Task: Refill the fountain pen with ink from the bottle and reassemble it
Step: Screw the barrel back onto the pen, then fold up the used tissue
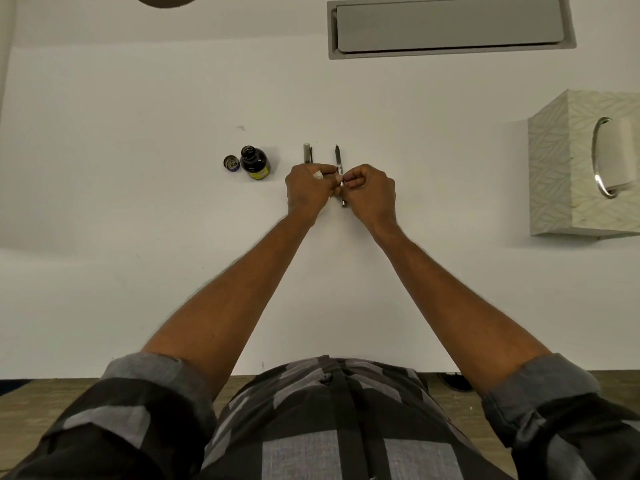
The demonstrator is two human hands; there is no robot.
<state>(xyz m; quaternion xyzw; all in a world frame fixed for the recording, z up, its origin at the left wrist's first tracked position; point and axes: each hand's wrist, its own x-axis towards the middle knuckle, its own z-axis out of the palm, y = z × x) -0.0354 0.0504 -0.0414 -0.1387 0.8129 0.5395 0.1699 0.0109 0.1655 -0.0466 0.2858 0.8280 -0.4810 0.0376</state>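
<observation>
A thin dark fountain pen (pixel 338 159) points away from me on the white table (pixel 138 202), nib end far, its near metal end showing below my fingers. Both hands pinch its middle: my left hand (pixel 308 190) from the left, with a bit of white tissue in its fingers, and my right hand (pixel 369 190) from the right. Just left of it lies the pen cap (pixel 308 153), partly hidden by my left hand. Further left stands the open dark ink bottle (pixel 255 162), and its loose lid (pixel 231 163) lies beside it.
A patterned tissue box (pixel 568 168) stands at the right edge of the table. A grey recessed cable flap (pixel 450 26) sits at the far side. The table's near edge runs in front of my checked shirt.
</observation>
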